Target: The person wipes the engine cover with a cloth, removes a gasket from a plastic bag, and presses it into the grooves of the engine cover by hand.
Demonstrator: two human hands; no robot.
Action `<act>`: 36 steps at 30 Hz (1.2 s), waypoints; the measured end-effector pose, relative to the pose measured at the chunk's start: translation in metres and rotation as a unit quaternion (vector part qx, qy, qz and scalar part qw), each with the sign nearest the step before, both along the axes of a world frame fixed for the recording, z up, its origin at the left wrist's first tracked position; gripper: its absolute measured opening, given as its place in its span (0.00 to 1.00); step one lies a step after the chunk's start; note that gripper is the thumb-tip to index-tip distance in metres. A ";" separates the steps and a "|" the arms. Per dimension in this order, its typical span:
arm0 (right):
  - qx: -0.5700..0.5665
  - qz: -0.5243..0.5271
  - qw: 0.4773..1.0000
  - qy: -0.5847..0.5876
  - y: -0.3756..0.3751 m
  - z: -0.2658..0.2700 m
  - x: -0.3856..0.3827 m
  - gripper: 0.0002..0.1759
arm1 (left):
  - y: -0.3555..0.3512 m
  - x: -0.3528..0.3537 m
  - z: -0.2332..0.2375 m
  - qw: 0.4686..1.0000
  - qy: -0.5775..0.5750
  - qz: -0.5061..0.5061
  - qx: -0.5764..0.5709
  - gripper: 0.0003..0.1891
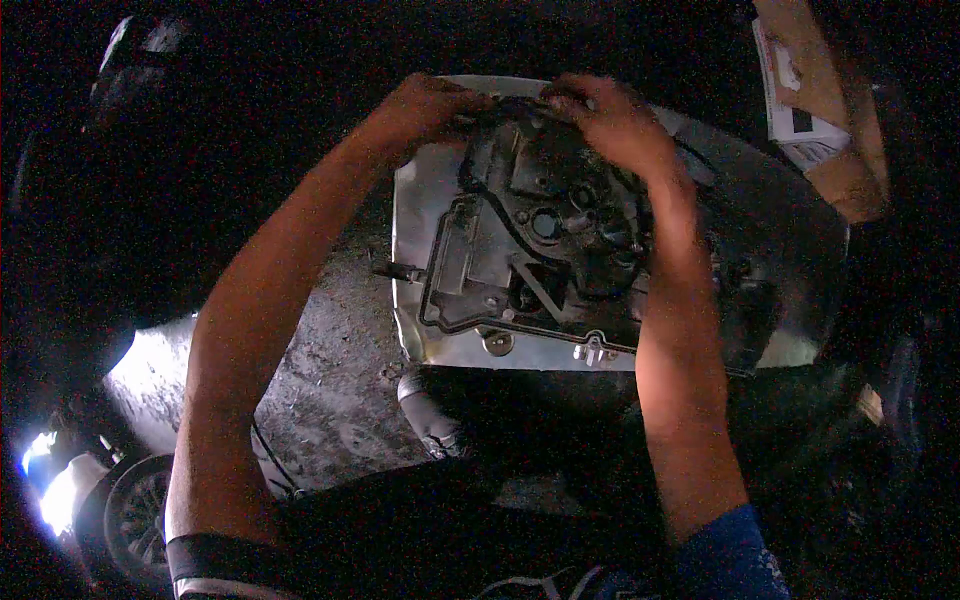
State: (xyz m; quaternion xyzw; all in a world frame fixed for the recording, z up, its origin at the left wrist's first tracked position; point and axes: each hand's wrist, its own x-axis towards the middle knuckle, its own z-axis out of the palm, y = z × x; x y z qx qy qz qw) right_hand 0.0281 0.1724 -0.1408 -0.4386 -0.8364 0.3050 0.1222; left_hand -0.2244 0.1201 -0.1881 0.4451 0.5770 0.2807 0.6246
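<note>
An engine valve cover lies with its inner side up on a pale metal sheet. A thin black rubber gasket runs along its edge and curves across its middle. At the cover's far edge, my left hand has its fingers closed on a dark stretch of the gasket. Just to the right, my right hand is also closed, thumb and fingers pinching at the same far edge. Its forearm hides part of the cover's right side. Dim light and grain make the fingertips hard to see.
The metal sheet has a curved far edge. An open cardboard box stands at upper right. Dirty ground shows at left, with a wheel and a bright lamp at lower left. A shoe shows below the sheet.
</note>
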 end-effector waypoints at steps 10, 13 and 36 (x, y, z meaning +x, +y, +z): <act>0.093 0.070 0.991 -0.065 -0.004 -0.018 -0.003 0.15 | 0.004 0.029 0.004 0.994 0.109 -0.001 -0.014 0.31; 0.157 0.052 0.983 -0.084 -0.013 -0.018 -0.004 0.14 | 0.006 0.028 -0.007 0.986 0.165 -0.003 -0.012 0.33; 0.124 -0.128 0.980 -0.093 -0.025 -0.019 0.135 0.23 | 0.010 0.057 0.013 0.972 0.227 -0.053 0.024 0.45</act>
